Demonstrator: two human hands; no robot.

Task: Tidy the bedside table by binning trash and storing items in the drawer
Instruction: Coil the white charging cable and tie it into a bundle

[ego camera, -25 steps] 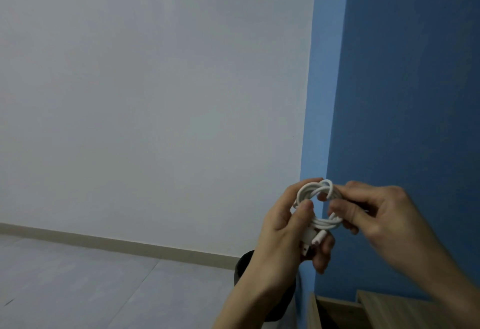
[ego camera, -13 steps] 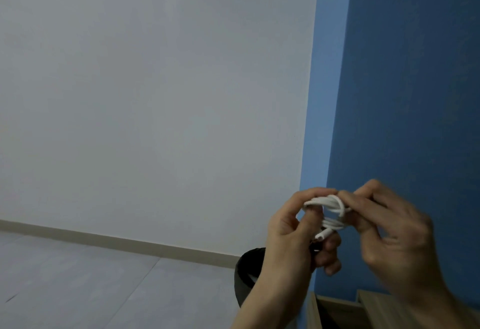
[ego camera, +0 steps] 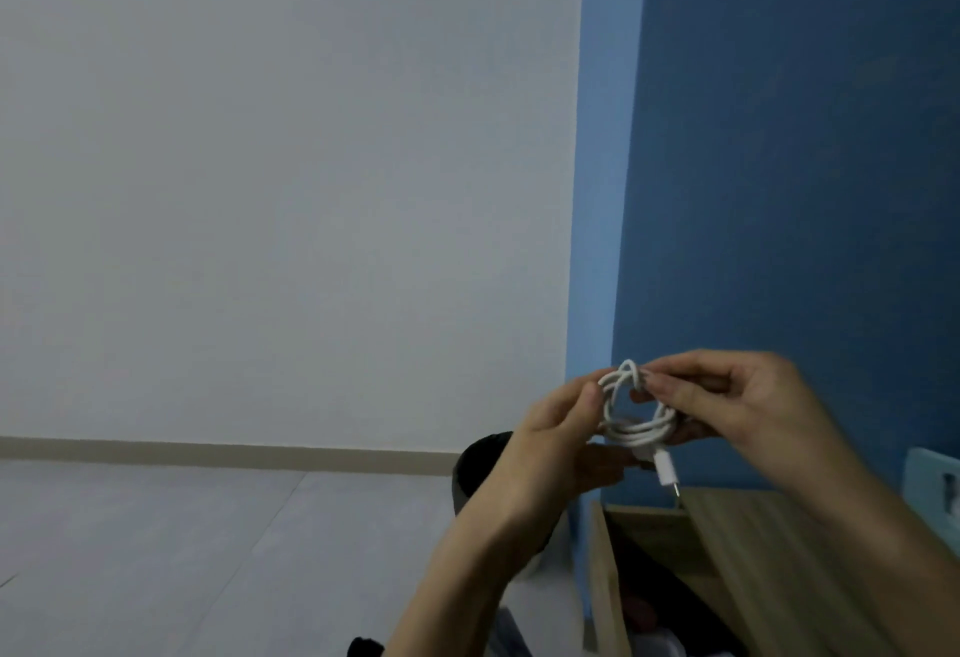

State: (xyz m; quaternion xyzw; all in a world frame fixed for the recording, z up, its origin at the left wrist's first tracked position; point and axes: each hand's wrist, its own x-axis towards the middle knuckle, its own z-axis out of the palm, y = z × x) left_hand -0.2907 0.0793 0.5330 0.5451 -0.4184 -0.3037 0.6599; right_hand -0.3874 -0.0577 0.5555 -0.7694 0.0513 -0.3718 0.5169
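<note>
You have a single view, from the camera worn on your head. It faces forward and only slightly down, so the far pale wall point(ego camera: 285, 189) and blue wall point(ego camera: 779, 137) fill most of it. Your left hand point(ego camera: 558, 443) and right hand point(ego camera: 737, 407), with the white cable point(ego camera: 636, 434), sit near the lens, low and right. The bottom right edge cuts off the worktop point(ego camera: 769, 552).
</note>
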